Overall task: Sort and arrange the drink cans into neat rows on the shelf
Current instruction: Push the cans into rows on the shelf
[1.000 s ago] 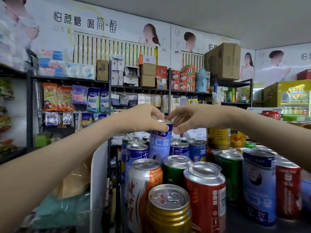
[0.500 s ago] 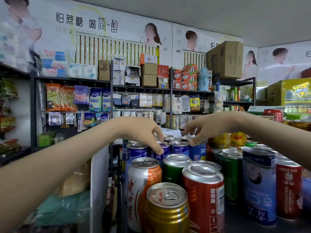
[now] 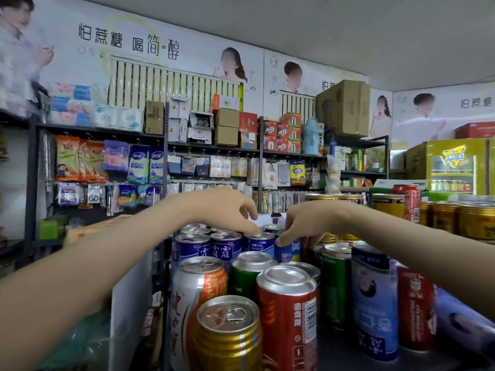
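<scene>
Many drink cans stand crowded on the dark shelf [image 3: 348,352]. At the front are a gold can [image 3: 227,333], a red can [image 3: 288,314] and a white-orange can [image 3: 198,287]. Behind them runs a row of blue cans [image 3: 225,247]. My left hand [image 3: 227,210] reaches over this row, its curled fingertips gripping the top rim of a blue can [image 3: 261,245]. My right hand [image 3: 305,223] grips the neighbouring blue-and-yellow can [image 3: 288,254], thumb on its left side and fingers on its right.
Green cans [image 3: 334,285], a tall blue-white can [image 3: 375,309] and a dark red can [image 3: 415,309] stand at the right under my right forearm. Gold cans [image 3: 455,218] line the far right. A white panel [image 3: 131,303] edges the shelf on the left. Store racks stand behind.
The tall blue can that both hands held up has come down into the blue row. My right hand has shifted to the blue-and-yellow can beside it. The view has tilted slightly.
</scene>
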Tool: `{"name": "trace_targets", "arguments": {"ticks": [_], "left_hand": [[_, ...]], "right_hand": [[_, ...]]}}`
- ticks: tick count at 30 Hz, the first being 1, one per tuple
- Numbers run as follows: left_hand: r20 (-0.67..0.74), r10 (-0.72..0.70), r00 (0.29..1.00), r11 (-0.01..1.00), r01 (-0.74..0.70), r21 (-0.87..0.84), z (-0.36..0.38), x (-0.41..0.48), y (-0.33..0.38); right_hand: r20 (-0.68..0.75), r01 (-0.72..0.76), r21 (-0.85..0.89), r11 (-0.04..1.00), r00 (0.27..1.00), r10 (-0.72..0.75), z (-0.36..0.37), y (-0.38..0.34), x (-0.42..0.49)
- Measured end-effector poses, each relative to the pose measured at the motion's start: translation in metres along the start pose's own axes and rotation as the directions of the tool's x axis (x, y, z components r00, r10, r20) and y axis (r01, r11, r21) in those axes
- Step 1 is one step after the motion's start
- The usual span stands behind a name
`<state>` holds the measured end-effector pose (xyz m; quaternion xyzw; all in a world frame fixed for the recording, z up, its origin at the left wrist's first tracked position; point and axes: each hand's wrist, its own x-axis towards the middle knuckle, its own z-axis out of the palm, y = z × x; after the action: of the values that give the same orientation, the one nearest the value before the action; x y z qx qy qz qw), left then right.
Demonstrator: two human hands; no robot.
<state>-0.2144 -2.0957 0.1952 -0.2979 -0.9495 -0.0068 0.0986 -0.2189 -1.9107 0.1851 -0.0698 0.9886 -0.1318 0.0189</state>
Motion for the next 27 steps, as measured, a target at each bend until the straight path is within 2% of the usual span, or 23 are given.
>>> {"name": "trace_targets", "arguments": {"ticks": [3, 8, 12, 15, 17, 20, 22, 23, 25, 27], "left_hand": [[0.012, -0.005, 1.000, 1.000, 0.005, -0.014, 0.003, 0.004, 0.003], [-0.018, 0.008, 1.000, 0.997, -0.009, -0.081, 0.003, 0.006, 0.004], [-0.241, 0.018, 0.970, 0.961, -0.083, -0.262, 0.004, 0.013, 0.011], [-0.291, -0.015, 0.956, 0.922, -0.099, -0.374, 0.005, 0.020, 0.015], [-0.284, -0.013, 0.959, 0.917, -0.102, -0.386, 0.006, 0.024, 0.016], [-0.315, -0.030, 0.949, 0.881, -0.124, -0.458, 0.007, 0.028, 0.017], [-0.323, -0.075, 0.943, 0.818, -0.127, -0.560, 0.006, 0.027, 0.015], [-0.310, -0.099, 0.945, 0.754, -0.132, -0.643, 0.005, 0.027, 0.014], [-0.262, -0.120, 0.957, 0.543, -0.158, -0.825, 0.004, 0.025, 0.012], [-0.267, -0.110, 0.957, 0.358, -0.212, -0.909, 0.003, 0.022, 0.013]], "right_hand": [[-0.004, -0.016, 0.087, 0.996, 1.000, 0.017, 0.000, -0.002, 0.002], [-0.159, 0.046, 0.174, 0.984, 0.987, -0.018, -0.020, 0.000, -0.006], [-0.334, 0.097, 0.211, 0.973, 0.942, -0.021, -0.052, 0.000, -0.030], [-0.454, 0.155, 0.256, 0.954, 0.891, -0.024, -0.069, 0.005, -0.045], [-0.471, 0.209, 0.402, 0.892, 0.882, 0.006, -0.075, 0.009, -0.055], [-0.442, 0.281, 0.621, 0.732, 0.897, 0.031, -0.076, 0.017, -0.066], [-0.431, 0.313, 0.721, 0.619, 0.901, 0.046, -0.073, 0.024, -0.069], [-0.429, 0.330, 0.760, 0.560, 0.902, 0.051, -0.071, 0.028, -0.069], [-0.421, 0.350, 0.816, 0.460, 0.905, 0.058, -0.066, 0.033, -0.069], [-0.391, 0.333, 0.846, 0.416, 0.919, 0.059, -0.063, 0.036, -0.070]]}}
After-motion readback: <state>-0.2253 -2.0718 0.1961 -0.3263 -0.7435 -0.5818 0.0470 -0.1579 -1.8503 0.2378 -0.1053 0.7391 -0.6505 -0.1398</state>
